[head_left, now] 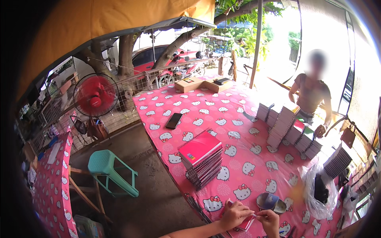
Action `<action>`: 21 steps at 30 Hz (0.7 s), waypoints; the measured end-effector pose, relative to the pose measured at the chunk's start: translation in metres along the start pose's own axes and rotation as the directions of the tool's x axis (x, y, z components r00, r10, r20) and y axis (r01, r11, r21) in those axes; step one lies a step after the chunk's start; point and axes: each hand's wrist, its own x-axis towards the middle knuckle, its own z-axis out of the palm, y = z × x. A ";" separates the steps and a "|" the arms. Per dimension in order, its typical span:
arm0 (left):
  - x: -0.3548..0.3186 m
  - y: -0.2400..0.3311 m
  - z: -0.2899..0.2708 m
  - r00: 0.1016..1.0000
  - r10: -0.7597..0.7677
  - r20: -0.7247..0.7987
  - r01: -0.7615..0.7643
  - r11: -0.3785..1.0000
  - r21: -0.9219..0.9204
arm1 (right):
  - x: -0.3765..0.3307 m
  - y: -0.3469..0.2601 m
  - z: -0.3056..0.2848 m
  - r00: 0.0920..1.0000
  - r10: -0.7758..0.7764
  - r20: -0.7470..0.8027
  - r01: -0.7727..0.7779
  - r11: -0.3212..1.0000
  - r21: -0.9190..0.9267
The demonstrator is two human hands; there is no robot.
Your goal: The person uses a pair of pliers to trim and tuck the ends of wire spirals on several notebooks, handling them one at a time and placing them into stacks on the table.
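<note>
A small red notebook [247, 224] lies at the near edge of the table under my hands. My left hand [235, 214] is on top of it, its fingers bent over the cover. At the notebook's right edge, my right hand [269, 223] is closed in a pinch, its fingertips close to those of my left. Something small and pale shows between the fingertips, too small to name. Just beyond my hands is a rounded blue and beige object [268, 201]. To the left and farther off stands a tall stack of red spiral notebooks [201, 152].
Several more notebook stacks [282, 125] stand at the far right, near a person [313, 93]. A clear plastic bag [331, 198] holds black coils. A phone [174, 121] and cardboard boxes [188, 84] lie farther back. A green stool [109, 166] and red fan [95, 95] stand left.
</note>
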 end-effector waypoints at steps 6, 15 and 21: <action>0.003 0.002 0.000 1.000 -0.013 -0.007 0.013 1.000 -0.023 | -0.001 0.000 -0.005 0.999 0.015 -0.033 -0.015 1.000 0.017; 0.008 0.002 -0.002 0.998 -0.050 0.031 0.051 0.998 -0.033 | -0.001 -0.014 -0.007 0.997 0.072 0.028 -0.064 0.972 -0.224; 0.007 -0.001 -0.005 1.000 -0.010 0.006 0.011 0.999 -0.037 | -0.005 -0.018 0.005 0.986 -0.159 -0.056 0.126 0.918 -0.376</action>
